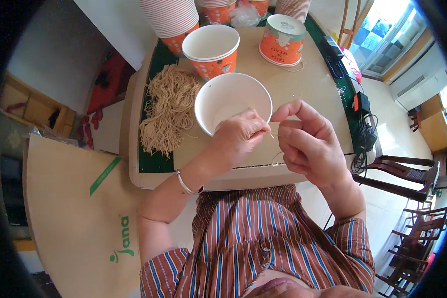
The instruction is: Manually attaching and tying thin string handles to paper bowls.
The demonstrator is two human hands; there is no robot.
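Observation:
A white paper bucket (233, 94) stands with its mouth tipped toward me, and a small dark hole shows near its rim. My left hand (241, 133) is closed in a pinch on a thin beige string (274, 135) at the bucket's near right edge. Just to the right, my right hand (308, 141) is curled with its index finger raised, the other fingers folded on the string. A loose end hangs below the right hand. Whether the string passes through the bucket wall is hidden by my left hand.
Left of the bucket lies a heap of cut beige strings (169, 107). Behind are orange buckets (212, 64), a tall stack of nested buckets (169, 20) and an upturned orange bucket (282, 44) with string. Black adapters and cables (362, 107) line the table's right edge; a cardboard box (74, 198) stands left.

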